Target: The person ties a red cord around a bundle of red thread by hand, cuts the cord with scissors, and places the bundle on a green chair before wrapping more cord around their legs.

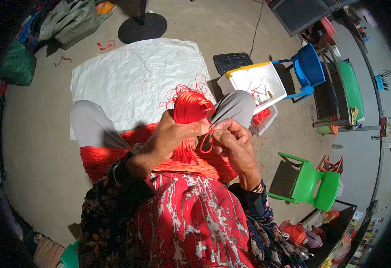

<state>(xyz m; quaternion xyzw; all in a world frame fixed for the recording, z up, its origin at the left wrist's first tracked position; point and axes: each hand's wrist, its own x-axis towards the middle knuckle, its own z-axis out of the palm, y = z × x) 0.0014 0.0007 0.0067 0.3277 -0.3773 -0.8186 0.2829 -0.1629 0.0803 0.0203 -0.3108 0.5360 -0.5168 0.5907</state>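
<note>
A thick bundle of shiny red cord (187,107) is held up over my lap, with loose thin loops curling from its far end. My left hand (171,136) is wrapped round the bundle, thumb pressed on its right side. Close by on the right, my right hand (233,142) pinches a strand of the same red cord, which hangs in a small loop (206,144) between the two hands. More red cord (104,156) lies in long, flat lengths across my lap, over grey trousers. The tips of my left fingers are partly hidden behind the bundle.
A white sheet (133,71) covers the floor ahead. To the right stand a white box (249,82) with cord scraps and small items on it, a blue chair (309,67) and a green chair (307,183). A round black stand base (142,28) sits beyond the sheet.
</note>
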